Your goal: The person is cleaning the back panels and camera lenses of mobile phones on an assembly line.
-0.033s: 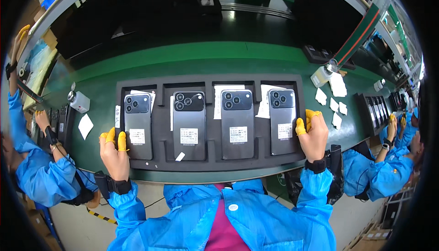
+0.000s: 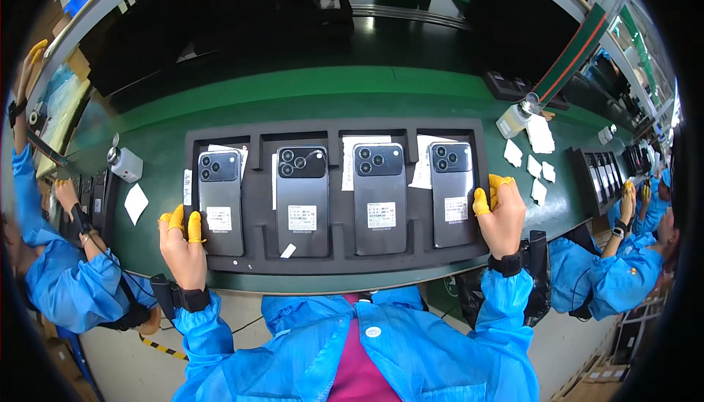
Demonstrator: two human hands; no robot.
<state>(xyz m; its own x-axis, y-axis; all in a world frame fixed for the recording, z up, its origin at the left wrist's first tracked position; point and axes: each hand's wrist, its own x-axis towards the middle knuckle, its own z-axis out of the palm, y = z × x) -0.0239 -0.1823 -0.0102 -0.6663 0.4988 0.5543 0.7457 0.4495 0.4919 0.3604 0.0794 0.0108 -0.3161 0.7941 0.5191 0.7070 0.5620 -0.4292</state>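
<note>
A dark grey foam tray (image 2: 258, 193) lies on the green bench in front of me. Side by side in its slots are several dark smartphones, camera side up: one at the left (image 2: 220, 200), two in the middle (image 2: 302, 197) (image 2: 380, 189), one at the right (image 2: 452, 182). Each has a white label on its lower back. My left hand (image 2: 183, 257), in yellow finger cots, grips the tray's left edge near its front corner. My right hand (image 2: 504, 215), also with yellow finger cots, closes on the right edge beside the rightmost phone.
White papers (image 2: 361, 161) stick out behind the phones. A dispenser bottle (image 2: 126, 163) and a white wipe (image 2: 136, 203) are at left; another bottle (image 2: 515, 120) and several wipes (image 2: 540, 135) at right. Co-workers in blue (image 2: 77, 277) (image 2: 605, 277) sit on both sides, a phone tray (image 2: 598, 175) by the right one.
</note>
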